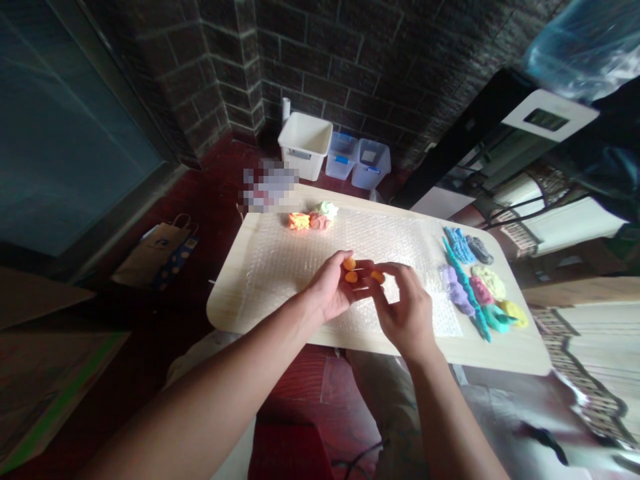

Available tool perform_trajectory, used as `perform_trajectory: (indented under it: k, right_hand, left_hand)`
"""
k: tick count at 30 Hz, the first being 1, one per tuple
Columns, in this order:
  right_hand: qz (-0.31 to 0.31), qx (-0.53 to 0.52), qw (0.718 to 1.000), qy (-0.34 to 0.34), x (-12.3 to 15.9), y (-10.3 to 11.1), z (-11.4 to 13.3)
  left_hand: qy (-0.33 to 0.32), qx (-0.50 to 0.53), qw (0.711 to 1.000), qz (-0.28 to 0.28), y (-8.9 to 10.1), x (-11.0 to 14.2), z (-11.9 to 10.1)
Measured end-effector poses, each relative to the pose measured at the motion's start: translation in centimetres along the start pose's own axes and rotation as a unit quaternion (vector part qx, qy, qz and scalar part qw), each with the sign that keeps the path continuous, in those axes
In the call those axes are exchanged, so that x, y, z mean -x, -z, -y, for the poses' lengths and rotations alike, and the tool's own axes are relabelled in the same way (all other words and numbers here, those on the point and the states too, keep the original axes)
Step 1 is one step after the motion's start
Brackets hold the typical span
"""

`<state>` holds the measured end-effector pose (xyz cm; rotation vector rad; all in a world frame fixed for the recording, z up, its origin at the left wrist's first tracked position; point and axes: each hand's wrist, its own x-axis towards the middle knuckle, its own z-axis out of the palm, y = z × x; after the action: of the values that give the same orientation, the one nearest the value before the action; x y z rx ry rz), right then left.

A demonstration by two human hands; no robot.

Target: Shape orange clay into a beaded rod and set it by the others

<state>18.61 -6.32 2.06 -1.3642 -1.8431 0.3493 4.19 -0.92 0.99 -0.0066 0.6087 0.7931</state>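
My left hand (336, 288) is palm up above the table, with two small orange clay pieces (351, 276) resting in it near the fingers. From the right, my right hand (406, 303) meets it, thumb and fingertips pinching a third orange piece (377, 276). The pieces look rounded and slightly flat. Under both hands lies a sheet of bubble wrap (285, 280) on the pale wooden table (230, 293). Beyond my left hand, an orange-yellow clay lump (299, 221), a salmon lump (321, 221) and a pale green lump (327, 209) sit close together.
Several coloured clay lumps lie at the table's right end, among them a long teal strip (467, 287), a blue lump (459, 244) and a purple lump (457, 291). A white bin (304, 167) and clear boxes (370, 175) stand behind. A paper bag (150, 257) is on the floor.
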Motion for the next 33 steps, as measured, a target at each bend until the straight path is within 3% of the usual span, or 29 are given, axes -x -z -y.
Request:
perform_trajectory:
  k: [2, 3, 6, 8, 11, 17, 26, 31, 33]
  right_hand:
    - [-0.060, -0.161, 0.980, -0.100, 0.0, 0.0, 0.1]
    - [-0.082, -0.258, 0.951, -0.152, -0.1, 0.0, 0.1]
    - [-0.072, -0.488, 0.822, -0.285, -0.5, 0.3, 0.0]
    - [-0.047, -0.551, 0.755, -0.353, -0.8, 0.3, 0.0]
    - [-0.048, -0.579, 0.703, -0.409, -1.1, 0.3, 0.0]
    - [-0.056, -0.606, 0.667, -0.431, -1.3, 0.3, -0.2]
    - [-0.053, -0.622, 0.668, -0.406, -1.3, -0.2, -0.4]
    - [-0.010, -0.637, 0.662, -0.395, -1.3, -0.6, -0.5]
    - [-0.019, -0.622, 0.675, -0.396, -1.3, -0.8, -0.8]
  left_hand:
    - [-0.018, -0.012, 0.999, -0.038, 0.1, -0.1, -0.1]
    - [-0.025, -0.017, 0.998, -0.054, 0.1, -0.1, -0.1]
    - [-0.027, -0.032, 0.997, -0.061, 0.1, -0.1, -0.2]
    - [-0.021, -0.036, 0.998, -0.041, 0.1, -0.1, -0.2]
    - [-0.010, -0.040, 0.999, -0.018, 0.0, 0.0, -0.1]
    - [-0.001, -0.050, 0.999, 0.004, 0.3, -0.1, -0.1]
    - [-0.008, -0.069, 0.998, -0.005, 0.2, -0.1, 0.0]
    - [0.002, -0.077, 0.997, -0.002, 0.1, -0.1, -0.1]
    - [0.008, -0.083, 0.996, -0.003, 0.0, -0.1, -0.1]
